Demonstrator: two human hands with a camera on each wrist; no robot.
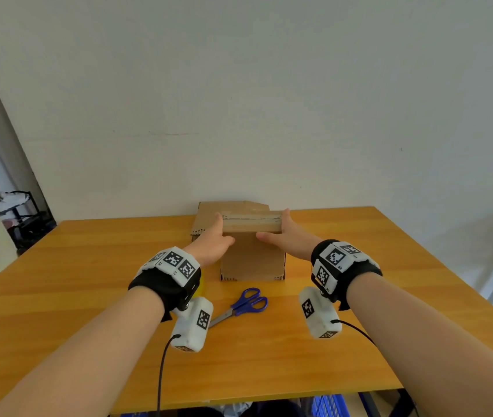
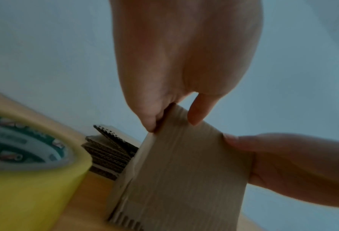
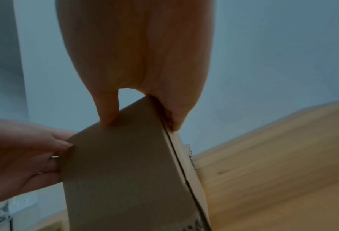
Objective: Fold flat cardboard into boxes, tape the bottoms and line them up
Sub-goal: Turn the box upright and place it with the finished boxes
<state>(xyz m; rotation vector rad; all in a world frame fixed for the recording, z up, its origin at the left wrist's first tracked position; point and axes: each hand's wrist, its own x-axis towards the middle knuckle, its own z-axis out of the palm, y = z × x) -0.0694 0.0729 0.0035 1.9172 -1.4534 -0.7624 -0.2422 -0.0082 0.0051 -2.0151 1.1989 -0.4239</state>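
A brown cardboard box [image 1: 252, 257] stands upright on the wooden table [image 1: 88, 296], with a taped seam across its top face. My left hand [image 1: 224, 228] grips its upper left corner, fingers along the left side and thumb on the near face. My right hand [image 1: 278, 228] grips the upper right corner the same way. In the left wrist view, my left hand [image 2: 172, 118] pinches the box [image 2: 184, 171], and my right hand [image 2: 283, 156] is on its far edge. The right wrist view mirrors this with my right hand [image 3: 141, 123], the box [image 3: 121, 171] and my left hand [image 3: 26, 153].
A stack of flat cardboard [image 1: 209, 212] lies behind the box against the wall and shows in the left wrist view too [image 2: 109, 153]. Blue-handled scissors [image 1: 243, 305] lie in front of the box. A yellow tape roll [image 2: 26, 156] sits under my left wrist.
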